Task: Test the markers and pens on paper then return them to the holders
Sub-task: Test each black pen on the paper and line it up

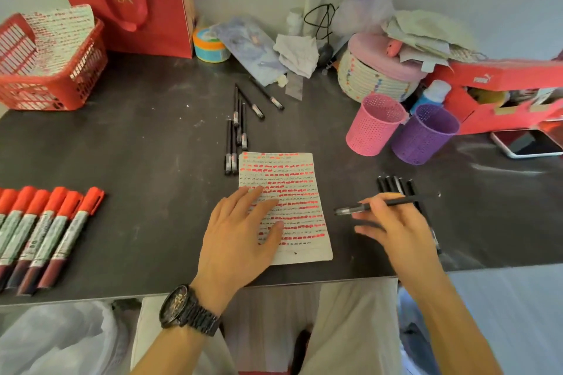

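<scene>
A sheet of paper (295, 179) covered in rows of red marks lies at the middle of the dark table. My left hand (240, 234) presses flat on its lower left part. My right hand (393, 225) pinches a black pen (380, 205) just right of the paper, cap end pointing left. Under that hand lies a row of several black pens (396, 184). More black pens (239, 128) lie loose above the paper. Several red-capped markers (42, 228) lie side by side at the left. A pink holder (373, 125) and a purple holder (423, 134) stand at the right.
A red basket (51, 82) with marked paper sits at the back left, a red bag (137, 0) behind it. A woven basket (374, 76), a red cardboard box (502, 91) and a phone (527, 143) crowd the back right. The table's front edge (274, 283) runs below my hands.
</scene>
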`<control>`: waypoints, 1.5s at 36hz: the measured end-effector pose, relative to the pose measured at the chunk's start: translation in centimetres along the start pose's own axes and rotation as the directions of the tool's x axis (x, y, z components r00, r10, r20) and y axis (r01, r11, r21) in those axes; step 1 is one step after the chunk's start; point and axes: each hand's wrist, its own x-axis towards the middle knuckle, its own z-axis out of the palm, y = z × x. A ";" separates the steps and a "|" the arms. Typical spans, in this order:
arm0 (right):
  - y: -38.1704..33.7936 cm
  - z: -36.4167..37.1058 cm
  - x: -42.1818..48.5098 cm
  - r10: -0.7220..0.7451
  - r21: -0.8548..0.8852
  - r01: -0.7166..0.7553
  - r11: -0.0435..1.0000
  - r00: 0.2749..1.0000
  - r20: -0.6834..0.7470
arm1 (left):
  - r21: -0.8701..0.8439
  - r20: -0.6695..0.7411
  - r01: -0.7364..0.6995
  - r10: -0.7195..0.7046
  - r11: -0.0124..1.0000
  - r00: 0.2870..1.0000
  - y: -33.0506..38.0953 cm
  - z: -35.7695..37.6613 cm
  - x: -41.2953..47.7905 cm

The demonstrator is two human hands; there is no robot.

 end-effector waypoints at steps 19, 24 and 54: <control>-2.1 -11.6 5.9 0.062 -0.784 -0.205 0.585 0.976 -0.209 | 0.046 -0.004 0.004 -0.004 0.999 1.000 0.3 -0.1 0.1; -1.4 -11.9 6.0 0.092 -0.771 -0.235 0.592 0.970 -0.225 | 0.045 -0.029 -0.002 0.003 0.999 1.000 0.3 0.0 0.1; 0.2 -9.7 4.6 -0.076 -0.822 -0.156 0.548 0.969 -0.234 | 0.034 -0.034 -0.006 0.007 0.999 0.999 0.0 0.1 0.1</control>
